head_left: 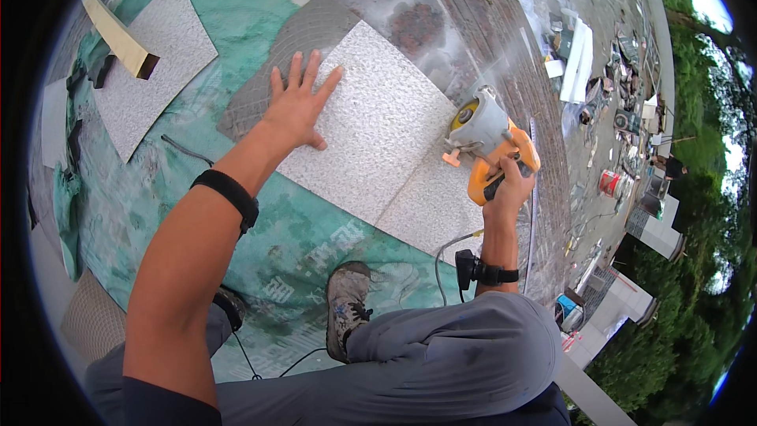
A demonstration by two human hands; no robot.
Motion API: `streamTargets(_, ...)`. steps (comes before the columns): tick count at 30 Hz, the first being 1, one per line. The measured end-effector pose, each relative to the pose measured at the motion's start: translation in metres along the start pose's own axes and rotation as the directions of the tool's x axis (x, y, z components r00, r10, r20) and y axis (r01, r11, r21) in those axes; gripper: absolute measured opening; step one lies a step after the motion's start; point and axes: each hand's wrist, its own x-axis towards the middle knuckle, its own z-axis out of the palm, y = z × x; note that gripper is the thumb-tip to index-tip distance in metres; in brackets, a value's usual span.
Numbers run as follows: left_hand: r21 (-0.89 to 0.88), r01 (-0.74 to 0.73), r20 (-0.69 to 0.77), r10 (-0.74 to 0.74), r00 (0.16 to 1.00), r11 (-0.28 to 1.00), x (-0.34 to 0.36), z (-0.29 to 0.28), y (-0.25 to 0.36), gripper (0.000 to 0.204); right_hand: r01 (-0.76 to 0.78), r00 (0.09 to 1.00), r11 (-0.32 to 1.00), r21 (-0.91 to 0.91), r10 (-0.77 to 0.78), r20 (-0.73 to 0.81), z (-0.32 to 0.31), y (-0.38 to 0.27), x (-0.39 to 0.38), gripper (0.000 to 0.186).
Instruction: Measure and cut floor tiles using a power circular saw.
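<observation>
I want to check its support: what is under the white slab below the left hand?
Green sheeting shows along the near edge of the white slab, and a grey patterned piece borders its left side. Whether either continues underneath is hidden.

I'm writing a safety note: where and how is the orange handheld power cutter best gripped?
On the power cutter, probably the black-and-orange rear handle, from the near side, where the right hand holds it: it lies away from the rounded grey guard and yellow disc.
</observation>
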Motion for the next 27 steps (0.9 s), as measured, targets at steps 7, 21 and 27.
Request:
streamTargets(7,0.022,-0.004,0.005,0.003,1.000,1.000,0.001,0.002,0.000,0.135,-0.008,1.000,1.000,0.001,0.008,0.021,0.000,-0.003,-0.009,0.029)
streamTargets(21,-0.005,-0.009,-0.009,0.009,1.000,1.000,0.000,0.002,0.000,0.136,-0.029,1.000,1.000,0.007,0.029,-0.009,-0.001,0.001,-0.022,0.027)
streamTargets(27,-0.020,-0.010,-0.024,0.009,1.000,1.000,-0.001,0.002,0.000,0.137,-0.033,0.999,0.999,-0.002,0.033,-0.018,0.001,-0.001,-0.031,0.021)
